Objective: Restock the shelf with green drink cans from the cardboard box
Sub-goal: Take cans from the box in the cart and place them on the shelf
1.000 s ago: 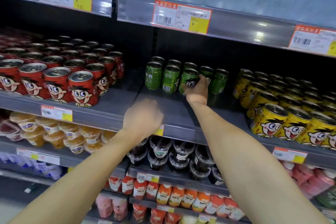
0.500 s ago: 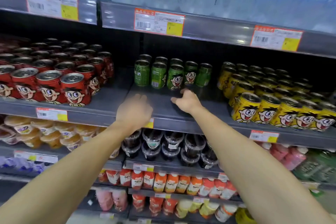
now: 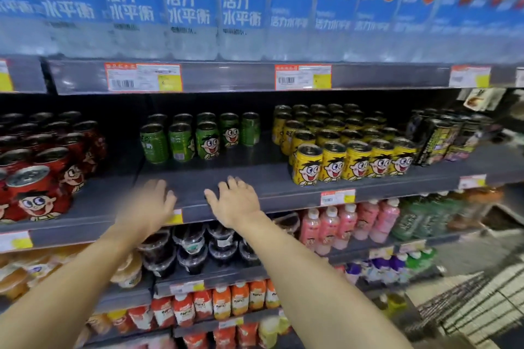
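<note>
At the far left, red cans (image 3: 42,167) crowd their stretch of the shelf (image 3: 255,178), the nearest ones close to the front lip. The left hand (image 3: 147,205) comes next, blurred, at the shelf's front edge with its fingers spread loosely and nothing in it. Just to its right, the right hand (image 3: 234,202) lies palm down over the same edge, fingers wide and empty too; whether either palm actually touches the metal cannot be told.

Beyond both hands, far back on the shelf, stand the green cans (image 3: 195,136): a front row of 3, 2 more to their right set further back, and others behind, all upright. A broad bare strip of shelf lies between them and the hands. To the right, yellow cans (image 3: 351,159) fill their section almost to the front, with dark cans (image 3: 442,136) past them. The cardboard box is not in view, so more stock has to come from somewhere out of frame.

Judging from this, the green section is far from full. The risks look like these: a hand reaching deep to pull green cans forward could knock the 3 front ones over, since they stand free with no neighbours to brace them; a forearm swung sideways could clip the yellow front row; and new cans set carelessly could drift into the red or yellow lanes.
</note>
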Action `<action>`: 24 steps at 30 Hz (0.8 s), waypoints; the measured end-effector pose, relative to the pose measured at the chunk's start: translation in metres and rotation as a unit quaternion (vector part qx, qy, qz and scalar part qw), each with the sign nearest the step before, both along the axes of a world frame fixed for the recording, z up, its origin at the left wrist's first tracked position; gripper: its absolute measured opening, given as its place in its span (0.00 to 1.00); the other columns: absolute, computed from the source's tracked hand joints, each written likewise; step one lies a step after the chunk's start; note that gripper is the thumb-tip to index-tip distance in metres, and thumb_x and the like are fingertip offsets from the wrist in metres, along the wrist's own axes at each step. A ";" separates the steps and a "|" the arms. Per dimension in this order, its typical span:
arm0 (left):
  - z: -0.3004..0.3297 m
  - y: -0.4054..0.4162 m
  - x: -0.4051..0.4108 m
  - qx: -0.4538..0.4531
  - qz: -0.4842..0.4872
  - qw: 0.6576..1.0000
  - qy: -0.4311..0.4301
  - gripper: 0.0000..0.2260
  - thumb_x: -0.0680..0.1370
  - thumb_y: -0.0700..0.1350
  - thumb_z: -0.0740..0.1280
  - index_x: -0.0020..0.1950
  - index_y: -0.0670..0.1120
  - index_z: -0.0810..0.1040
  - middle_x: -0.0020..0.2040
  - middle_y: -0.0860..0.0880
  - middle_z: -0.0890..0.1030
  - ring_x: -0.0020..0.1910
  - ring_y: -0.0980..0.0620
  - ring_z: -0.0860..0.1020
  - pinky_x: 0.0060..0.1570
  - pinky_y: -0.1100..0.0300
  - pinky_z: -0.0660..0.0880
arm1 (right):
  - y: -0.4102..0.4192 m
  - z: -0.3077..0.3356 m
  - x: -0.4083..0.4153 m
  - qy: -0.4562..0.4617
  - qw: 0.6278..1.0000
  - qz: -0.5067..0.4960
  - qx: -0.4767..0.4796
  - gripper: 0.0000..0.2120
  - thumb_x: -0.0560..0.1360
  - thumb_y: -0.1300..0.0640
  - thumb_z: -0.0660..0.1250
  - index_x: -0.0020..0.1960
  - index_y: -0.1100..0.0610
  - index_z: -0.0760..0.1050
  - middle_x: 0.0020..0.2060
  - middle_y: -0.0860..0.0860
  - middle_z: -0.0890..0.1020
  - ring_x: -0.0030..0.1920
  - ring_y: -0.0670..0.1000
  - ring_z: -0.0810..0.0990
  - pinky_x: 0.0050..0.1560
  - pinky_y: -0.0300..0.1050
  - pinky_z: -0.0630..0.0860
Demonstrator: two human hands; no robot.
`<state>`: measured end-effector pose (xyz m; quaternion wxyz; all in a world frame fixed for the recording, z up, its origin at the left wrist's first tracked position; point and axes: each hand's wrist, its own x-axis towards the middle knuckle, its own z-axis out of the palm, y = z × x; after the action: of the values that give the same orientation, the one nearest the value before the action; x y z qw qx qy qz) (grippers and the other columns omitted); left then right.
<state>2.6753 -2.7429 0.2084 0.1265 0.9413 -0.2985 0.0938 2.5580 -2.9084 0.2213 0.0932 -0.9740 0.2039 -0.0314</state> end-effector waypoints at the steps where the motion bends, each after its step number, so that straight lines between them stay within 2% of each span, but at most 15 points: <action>1: 0.002 0.000 -0.001 0.002 -0.007 1.000 -0.002 0.11 0.83 0.49 0.56 0.57 0.42 0.72 0.59 0.42 0.75 0.58 0.40 0.74 0.55 0.48 0.68 | -0.001 0.003 0.001 0.011 1.000 0.003 -0.003 0.33 0.83 0.38 0.43 0.77 0.60 0.61 0.77 0.59 0.60 0.77 0.60 0.57 0.75 0.56 0.56; 3: 0.011 0.002 -0.007 0.021 -0.007 1.000 0.020 0.15 0.83 0.51 0.54 0.59 0.43 0.72 0.62 0.42 0.75 0.62 0.41 0.73 0.58 0.49 0.68 | -0.002 0.010 0.003 0.043 0.999 0.014 -0.001 0.33 0.83 0.38 0.43 0.77 0.60 0.60 0.77 0.59 0.60 0.76 0.60 0.58 0.74 0.57 0.58; 6: 0.022 0.005 -0.017 0.086 -0.002 0.995 0.059 0.29 0.81 0.63 0.47 0.67 0.43 0.71 0.71 0.42 0.69 0.71 0.44 0.67 0.67 0.50 0.65 | -0.001 0.014 0.005 0.068 0.998 0.010 0.014 0.32 0.83 0.39 0.44 0.77 0.60 0.59 0.78 0.59 0.59 0.77 0.60 0.57 0.74 0.58 0.56; 8: 0.024 0.007 -0.029 0.125 -0.003 0.990 0.070 0.36 0.78 0.68 0.44 0.72 0.43 0.67 0.75 0.42 0.64 0.75 0.45 0.61 0.72 0.49 0.60 | 0.004 0.008 0.003 0.047 0.999 0.002 0.016 0.32 0.83 0.40 0.43 0.78 0.59 0.58 0.78 0.59 0.57 0.78 0.59 0.54 0.75 0.59 0.53; 11: 0.014 0.015 -0.050 0.173 -0.012 0.984 0.031 0.36 0.80 0.67 0.45 0.80 0.44 0.52 0.80 0.44 0.52 0.79 0.48 0.50 0.76 0.47 0.48 | 0.012 -0.016 -0.012 -0.048 0.998 0.007 -0.045 0.30 0.84 0.41 0.44 0.79 0.58 0.57 0.80 0.58 0.53 0.79 0.58 0.48 0.77 0.58 0.47; 13: 0.010 0.027 -0.064 0.212 -0.032 0.977 -0.009 0.35 0.81 0.64 0.48 0.80 0.43 0.44 0.80 0.45 0.45 0.79 0.48 0.45 0.76 0.47 0.46 | 0.019 -0.033 -0.027 -0.104 0.989 0.025 -0.098 0.31 0.83 0.43 0.48 0.80 0.58 0.52 0.80 0.59 0.50 0.80 0.58 0.46 0.78 0.59 0.43; 16: 0.007 0.044 -0.079 0.273 -0.054 0.960 -0.044 0.34 0.82 0.60 0.51 0.80 0.44 0.41 0.80 0.43 0.39 0.79 0.46 0.41 0.77 0.49 0.48 | 0.032 -0.047 -0.048 -0.119 0.986 0.032 -0.113 0.33 0.82 0.46 0.54 0.81 0.59 0.46 0.80 0.59 0.45 0.80 0.60 0.42 0.77 0.61 0.43; 18: 0.006 0.048 -0.088 0.292 -0.069 0.953 -0.033 0.33 0.81 0.61 0.52 0.80 0.44 0.47 0.80 0.41 0.42 0.79 0.43 0.47 0.75 0.49 0.54 | 0.038 -0.051 -0.063 -0.094 0.991 0.034 -0.084 0.35 0.81 0.48 0.56 0.81 0.58 0.43 0.80 0.59 0.42 0.79 0.59 0.39 0.78 0.61 0.44; 20: 0.006 0.049 -0.098 0.299 -0.090 0.950 0.005 0.34 0.80 0.64 0.52 0.79 0.43 0.54 0.79 0.42 0.55 0.75 0.43 0.60 0.72 0.50 0.61 | 0.042 -0.057 -0.085 -0.068 0.995 0.035 -0.058 0.34 0.81 0.49 0.56 0.81 0.57 0.43 0.80 0.58 0.44 0.80 0.58 0.41 0.78 0.60 0.44; 22: 0.009 0.048 -0.111 0.305 -0.116 0.945 0.024 0.33 0.80 0.64 0.55 0.77 0.43 0.60 0.76 0.45 0.64 0.73 0.44 0.65 0.70 0.52 0.65 | 0.047 -0.061 -0.111 -0.046 0.998 0.029 -0.022 0.32 0.82 0.49 0.55 0.81 0.57 0.47 0.80 0.57 0.52 0.79 0.57 0.49 0.78 0.58 0.48; 24: 0.013 0.049 -0.126 0.290 -0.135 0.947 0.029 0.32 0.80 0.62 0.58 0.76 0.43 0.61 0.75 0.45 0.66 0.72 0.45 0.67 0.68 0.52 0.67 | 0.053 -0.063 -0.135 -0.021 1.000 0.010 0.001 0.31 0.81 0.48 0.57 0.80 0.57 0.52 0.76 0.57 0.62 0.76 0.57 0.59 0.76 0.56 0.56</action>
<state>2.5492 -2.6936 0.2210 -0.1319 0.8905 -0.4333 -0.0426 2.4226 -2.8553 0.1587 0.0993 -0.9749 0.1926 -0.0510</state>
